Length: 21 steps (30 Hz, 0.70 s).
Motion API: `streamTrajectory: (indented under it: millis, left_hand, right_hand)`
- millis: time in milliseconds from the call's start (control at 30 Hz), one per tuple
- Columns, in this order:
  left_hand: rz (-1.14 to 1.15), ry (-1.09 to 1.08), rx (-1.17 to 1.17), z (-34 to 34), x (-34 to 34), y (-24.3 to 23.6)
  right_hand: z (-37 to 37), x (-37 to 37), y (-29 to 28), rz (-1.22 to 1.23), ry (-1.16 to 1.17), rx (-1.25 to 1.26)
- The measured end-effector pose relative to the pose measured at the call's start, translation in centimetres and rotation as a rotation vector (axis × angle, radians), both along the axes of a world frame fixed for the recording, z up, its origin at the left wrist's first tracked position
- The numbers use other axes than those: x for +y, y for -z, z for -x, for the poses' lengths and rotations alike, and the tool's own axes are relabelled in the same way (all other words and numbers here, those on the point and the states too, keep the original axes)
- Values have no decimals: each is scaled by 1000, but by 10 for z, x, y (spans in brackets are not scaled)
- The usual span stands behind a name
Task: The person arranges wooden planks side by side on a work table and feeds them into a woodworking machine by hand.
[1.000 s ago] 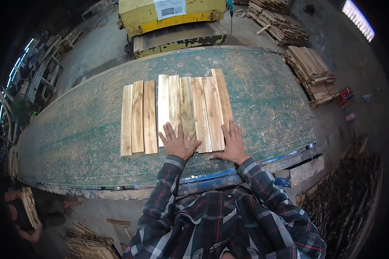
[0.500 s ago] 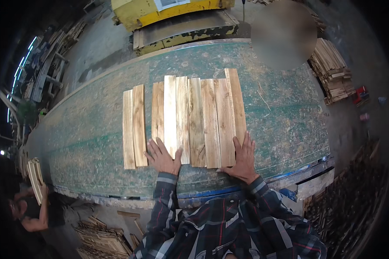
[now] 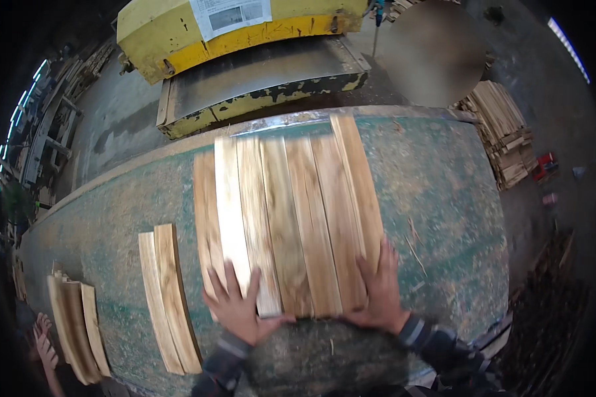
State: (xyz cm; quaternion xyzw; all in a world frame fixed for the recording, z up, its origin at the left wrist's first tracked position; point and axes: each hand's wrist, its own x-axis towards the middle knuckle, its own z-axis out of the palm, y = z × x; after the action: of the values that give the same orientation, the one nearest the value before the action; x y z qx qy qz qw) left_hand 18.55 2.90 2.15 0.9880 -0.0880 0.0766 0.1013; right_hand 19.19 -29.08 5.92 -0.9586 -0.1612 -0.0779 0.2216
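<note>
Several wooden slats (image 3: 291,231) lie side by side in a close row on the green worktable (image 3: 437,212). My left hand (image 3: 240,308) rests flat on the near ends of the left slats, fingers spread. At the row's near right corner, my right hand (image 3: 381,291) lies along the outer edge with its fingers stretched out and thumb turned inward. The rightmost slat (image 3: 357,172) reaches farther than the others. Apart from the row, to the left, lie two slats (image 3: 169,298) placed against each other. Neither hand is wrapped around anything.
Beyond the table stands a yellow machine (image 3: 245,33) with a flat metal bed (image 3: 258,76). A co-worker's hand (image 3: 44,341) is beside a bundle of slats (image 3: 76,324) at the left edge. Stacked wood (image 3: 500,129) stands at the far right; thin sticks (image 3: 414,248) lie on the tabletop.
The slat row and both my hands have moved away from me, toward the machine, leaving the two left slats behind. At left, the co-worker's bundle has come to the table's edge.
</note>
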Motion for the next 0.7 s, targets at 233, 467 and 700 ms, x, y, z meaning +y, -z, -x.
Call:
streamTrajectory:
  millis: [233, 467, 700]
  left_hand:
    - [-3, -515, -404, -399, 47, -37]
    - [-60, -355, -310, -152, 61, -11]
    - [3, -810, -165, 92, 142, -2]
  right_hand:
    - [-390, 31, -47, -55, 235, -93]
    - [-160, 21, 2, -71, -281, -174]
    - [73, 11, -19, -218, -65, -37]
